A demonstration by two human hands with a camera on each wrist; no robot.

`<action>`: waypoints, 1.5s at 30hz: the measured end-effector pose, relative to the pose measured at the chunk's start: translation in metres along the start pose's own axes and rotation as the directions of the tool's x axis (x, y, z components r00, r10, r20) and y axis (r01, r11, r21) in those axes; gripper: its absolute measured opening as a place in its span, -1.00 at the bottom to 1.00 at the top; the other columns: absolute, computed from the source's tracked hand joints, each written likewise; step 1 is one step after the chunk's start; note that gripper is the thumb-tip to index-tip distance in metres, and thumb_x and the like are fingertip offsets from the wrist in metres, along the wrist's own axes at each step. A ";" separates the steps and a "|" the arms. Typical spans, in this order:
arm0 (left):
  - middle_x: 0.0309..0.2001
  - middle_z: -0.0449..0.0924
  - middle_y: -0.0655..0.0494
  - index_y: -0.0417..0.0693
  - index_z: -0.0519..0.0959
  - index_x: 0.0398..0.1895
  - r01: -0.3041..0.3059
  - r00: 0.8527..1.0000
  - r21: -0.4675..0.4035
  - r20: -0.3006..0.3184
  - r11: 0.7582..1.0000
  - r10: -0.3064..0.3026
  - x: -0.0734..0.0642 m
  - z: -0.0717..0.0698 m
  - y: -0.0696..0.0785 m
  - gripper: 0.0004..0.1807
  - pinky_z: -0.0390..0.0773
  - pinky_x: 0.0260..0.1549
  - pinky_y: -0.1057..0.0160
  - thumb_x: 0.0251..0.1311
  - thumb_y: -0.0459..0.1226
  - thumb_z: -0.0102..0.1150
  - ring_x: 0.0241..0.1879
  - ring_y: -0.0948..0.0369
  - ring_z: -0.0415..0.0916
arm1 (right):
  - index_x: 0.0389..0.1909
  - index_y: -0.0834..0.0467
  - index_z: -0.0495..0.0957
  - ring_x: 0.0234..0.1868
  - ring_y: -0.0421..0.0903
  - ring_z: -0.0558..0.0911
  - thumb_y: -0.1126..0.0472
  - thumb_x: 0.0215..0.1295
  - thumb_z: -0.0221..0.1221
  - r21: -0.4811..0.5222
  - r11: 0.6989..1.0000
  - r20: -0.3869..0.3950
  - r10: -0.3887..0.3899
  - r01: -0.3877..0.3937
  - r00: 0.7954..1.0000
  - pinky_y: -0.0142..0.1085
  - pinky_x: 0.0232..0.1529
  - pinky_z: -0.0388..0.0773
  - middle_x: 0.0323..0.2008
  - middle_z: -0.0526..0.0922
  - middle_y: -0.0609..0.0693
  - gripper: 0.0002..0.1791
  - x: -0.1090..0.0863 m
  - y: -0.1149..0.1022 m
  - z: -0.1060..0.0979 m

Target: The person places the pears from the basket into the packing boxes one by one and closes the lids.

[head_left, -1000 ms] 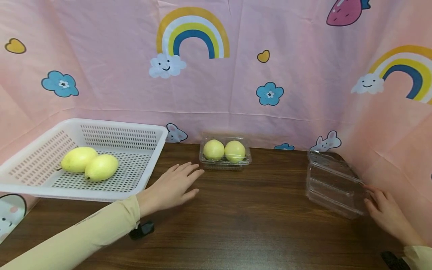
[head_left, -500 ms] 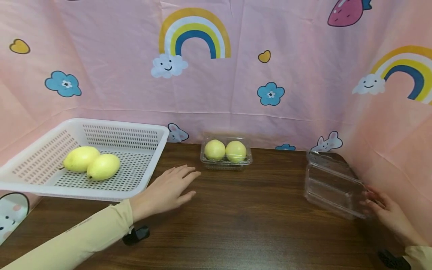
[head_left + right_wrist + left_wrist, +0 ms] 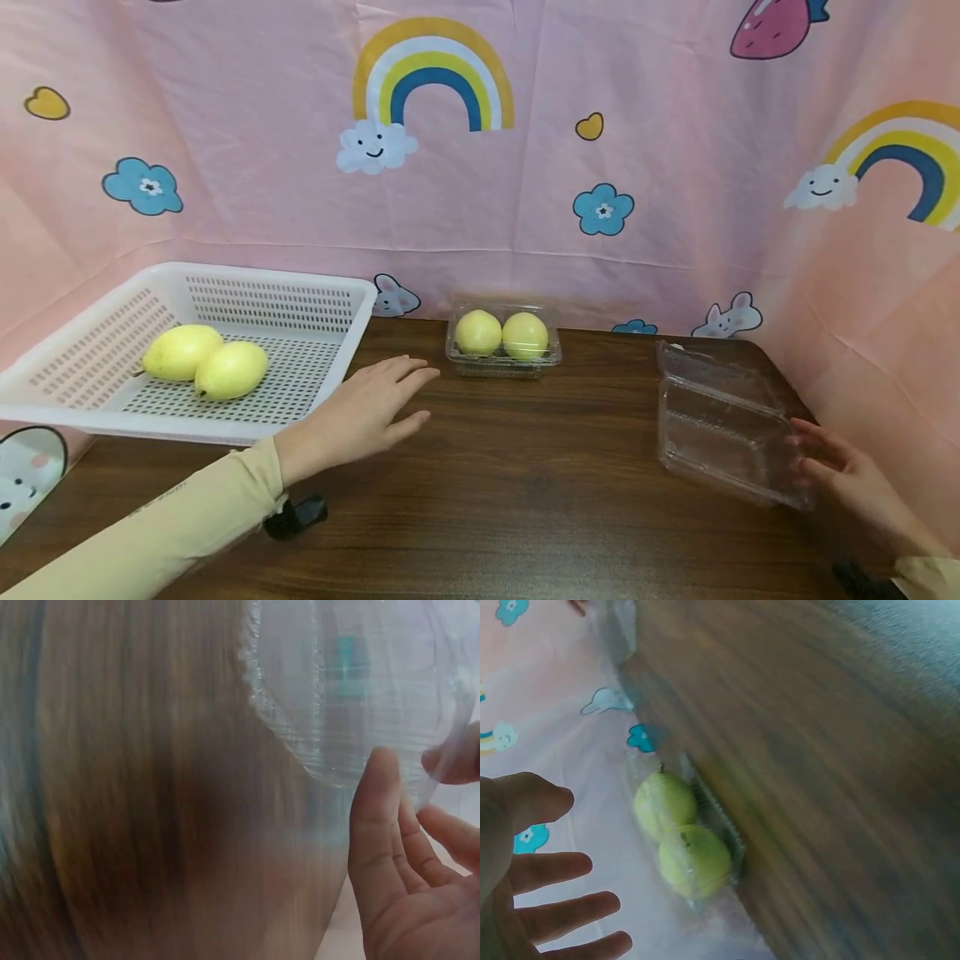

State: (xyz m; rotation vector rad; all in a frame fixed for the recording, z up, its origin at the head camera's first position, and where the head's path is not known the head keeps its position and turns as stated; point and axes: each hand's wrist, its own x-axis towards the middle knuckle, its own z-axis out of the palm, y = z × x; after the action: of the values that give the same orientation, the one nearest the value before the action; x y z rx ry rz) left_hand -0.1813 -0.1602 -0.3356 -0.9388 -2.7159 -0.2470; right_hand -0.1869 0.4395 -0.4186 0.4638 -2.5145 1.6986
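Note:
At the right end of the table, my right hand pinches the near end of an open clear plastic clamshell box. In the right wrist view, the thumb and fingers lie at the rim of the box, and no fruit shows inside it. My left hand hovers over the table with its fingers spread and holds nothing. Beyond that hand stands a second clear clamshell box with two yellow-green pears side by side in it. The left wrist view shows these pears too, apart from the fingers.
A white perforated plastic basket stands on the left with two yellow pears lying in it. Pink printed cloth hangs along the back and both sides of the dark wooden table.
The open box has moved a little left and toward me, with its near end in my right hand. My left hand has drifted slightly left and stays spread.

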 end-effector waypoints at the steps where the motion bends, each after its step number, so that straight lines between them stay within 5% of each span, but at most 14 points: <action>1: 0.15 0.46 -0.21 -0.27 0.46 0.20 -0.002 1.000 -0.004 -0.004 1.000 0.002 0.001 -0.002 0.000 -0.46 0.38 0.11 -0.13 0.24 -0.15 0.25 0.19 -0.14 0.37 | 0.27 -0.25 0.35 -0.29 -0.29 0.58 0.62 0.30 -0.05 -0.025 1.000 0.000 0.003 -0.003 1.000 -0.38 -0.42 0.58 -0.08 0.55 -0.34 -0.25 0.000 -0.001 0.002; 6: 0.13 0.47 -0.22 -0.29 0.47 0.18 -0.002 0.999 -0.029 -0.037 1.000 0.001 0.004 -0.012 -0.003 -0.48 0.39 0.10 -0.12 0.23 -0.19 0.26 0.18 -0.13 0.38 | 0.34 -0.19 0.30 -0.31 -0.22 0.59 0.59 0.31 -0.01 -0.114 0.994 0.048 0.008 -0.003 0.999 -0.31 -0.41 0.61 -0.07 0.51 -0.31 -0.26 0.001 -0.009 0.015; 21: 0.11 0.48 -0.18 -0.29 0.47 0.16 0.006 0.996 -0.112 -0.092 0.994 -0.016 0.001 -0.026 -0.015 -0.54 0.46 0.02 -0.09 0.20 -0.30 0.26 0.09 -0.08 0.45 | 0.28 0.04 0.38 -0.36 -0.16 0.59 0.60 0.29 0.00 0.021 1.000 0.155 0.002 -0.005 0.988 -0.25 -0.47 0.60 -0.11 0.53 -0.12 -0.39 0.002 -0.026 0.055; 32: 0.12 0.47 -0.19 -0.28 0.46 0.18 0.048 0.996 -0.144 -0.064 0.988 -0.057 -0.005 -0.030 -0.020 -0.54 0.44 0.03 -0.13 0.24 -0.29 0.23 0.07 -0.12 0.46 | 0.26 -0.03 0.40 -0.33 -0.17 0.59 0.57 0.33 -0.01 0.079 0.997 0.225 0.002 -0.021 0.974 -0.22 -0.44 0.61 -0.11 0.54 -0.13 -0.40 0.004 -0.035 0.070; 45: 0.13 0.45 -0.18 -0.24 0.48 0.15 0.090 0.993 -0.176 -0.064 0.980 -0.103 -0.010 -0.035 -0.024 -0.58 0.41 0.03 -0.17 0.24 -0.29 0.22 0.10 -0.15 0.42 | 0.40 0.07 0.25 -0.23 -0.18 0.56 0.52 0.41 -0.06 0.172 0.984 0.371 -0.014 -0.053 0.928 -0.20 -0.36 0.62 0.03 0.48 -0.10 -0.41 0.003 -0.045 0.083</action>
State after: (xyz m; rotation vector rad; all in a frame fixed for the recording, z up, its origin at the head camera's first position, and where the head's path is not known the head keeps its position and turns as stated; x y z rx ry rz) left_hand -0.1825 -0.1932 -0.3069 -0.8242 -2.7090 -0.5333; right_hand -0.1675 0.3473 -0.4097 0.8534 -2.6212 2.0237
